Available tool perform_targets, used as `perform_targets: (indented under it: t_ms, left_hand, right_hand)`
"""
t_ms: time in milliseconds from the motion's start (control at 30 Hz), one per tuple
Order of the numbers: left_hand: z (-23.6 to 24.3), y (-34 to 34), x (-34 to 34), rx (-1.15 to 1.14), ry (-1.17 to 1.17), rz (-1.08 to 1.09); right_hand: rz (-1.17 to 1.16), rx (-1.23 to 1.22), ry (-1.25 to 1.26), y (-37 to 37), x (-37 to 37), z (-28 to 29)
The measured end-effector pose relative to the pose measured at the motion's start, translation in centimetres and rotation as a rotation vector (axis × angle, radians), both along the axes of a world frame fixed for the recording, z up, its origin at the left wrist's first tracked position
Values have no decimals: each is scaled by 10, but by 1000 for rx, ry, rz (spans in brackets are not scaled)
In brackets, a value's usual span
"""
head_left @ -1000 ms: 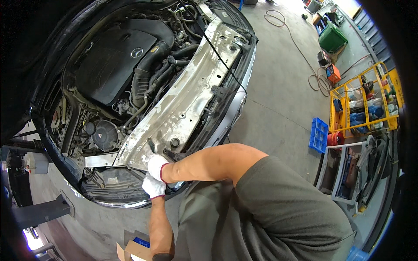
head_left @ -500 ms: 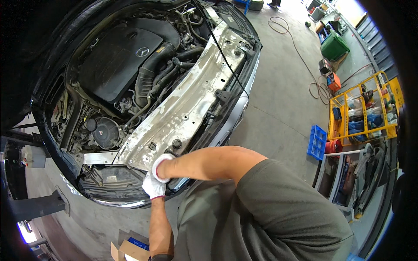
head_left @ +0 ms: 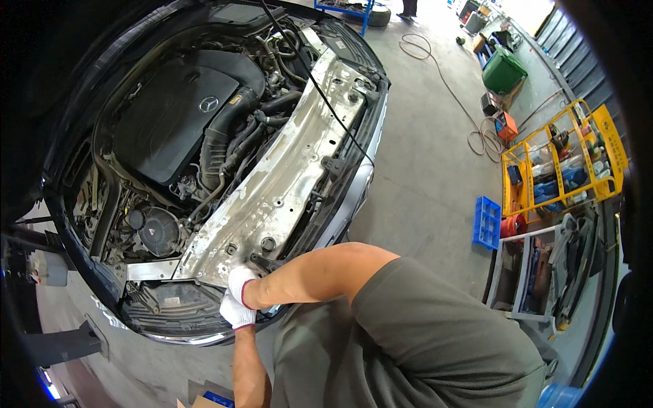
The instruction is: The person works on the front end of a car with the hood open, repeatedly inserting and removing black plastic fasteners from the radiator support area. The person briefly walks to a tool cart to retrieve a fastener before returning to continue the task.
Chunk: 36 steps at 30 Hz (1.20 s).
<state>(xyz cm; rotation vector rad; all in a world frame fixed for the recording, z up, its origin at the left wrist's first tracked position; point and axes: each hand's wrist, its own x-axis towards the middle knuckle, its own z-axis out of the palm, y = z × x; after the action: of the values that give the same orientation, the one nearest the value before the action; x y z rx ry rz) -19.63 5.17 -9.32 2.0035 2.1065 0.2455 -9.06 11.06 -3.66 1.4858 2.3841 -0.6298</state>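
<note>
The right grip (head_left: 243, 284), in a white glove, lies at the near end of the bare metal panel (head_left: 282, 204); whether its fingers are spread or pinching something cannot be told, as the glove's back hides them. Just below it, the left grip (head_left: 237, 310) overlaps it, gloved alike, its finger state also hidden.

The panel runs up and to the right from the right grip, scuffed and patchy. Just above that grip are a bolt (head_left: 232, 249) and, slightly to the right, a round fitting (head_left: 269, 243). A black bracket (head_left: 264, 262) sits close on its right, partly behind the forearm, which crosses the car's front edge and covers part of it. To the left of both grips lies the headlamp (head_left: 166, 299); up and left is a round black canister (head_left: 159, 231), and farther beyond, the engine cover (head_left: 178, 115) with a ribbed duct (head_left: 215, 146) beside it. A thin black rod (head_left: 316, 87) slants across the panel, well above the grips.

Well apart on the right stand a blue crate (head_left: 486, 222), a red bucket (head_left: 513, 226) and a yellow cart (head_left: 529, 185). Below the left grip, a cardboard box (head_left: 205, 402) shows at the lower edge.
</note>
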Motion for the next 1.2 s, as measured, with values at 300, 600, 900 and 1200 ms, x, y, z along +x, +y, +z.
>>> perform_targets:
  t_ms: [300, 600, 900, 1200]
  left_hand:
    - [35, 3, 15, 36, -11, -16]
    - [70, 4, 11, -104, -280, -88]
    - [82, -71, 87, -527, -262, 38]
    - [59, -83, 143, -345, -349, 405]
  right_hand:
    - [126, 33, 111, 12, 39, 61]
    - [343, -168, -45, 44, 82, 85]
    - [129, -113, 153, -8, 210, 47]
    - [-157, -120, 423, -48, 209, 45]
